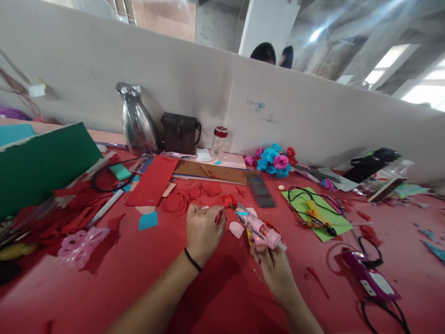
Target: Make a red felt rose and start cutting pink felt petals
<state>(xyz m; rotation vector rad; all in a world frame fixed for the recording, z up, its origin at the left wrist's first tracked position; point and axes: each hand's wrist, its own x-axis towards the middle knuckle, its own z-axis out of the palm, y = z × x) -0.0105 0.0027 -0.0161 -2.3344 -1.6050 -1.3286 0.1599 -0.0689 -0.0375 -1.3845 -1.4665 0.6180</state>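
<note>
Glue gun (260, 228): pale pink, orange light (257, 239) lit, wrapped in right grip (273, 266); left grip (204, 232) curled, contents unclear.

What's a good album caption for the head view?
Right hand holding a pink glue gun, left hand close by, above a red table strewn with red cutouts.

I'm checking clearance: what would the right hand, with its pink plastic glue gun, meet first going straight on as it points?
Led by the pink plastic glue gun, the right hand would probably meet the crumpled red paper piece just ahead, though depth is unclear.
</note>
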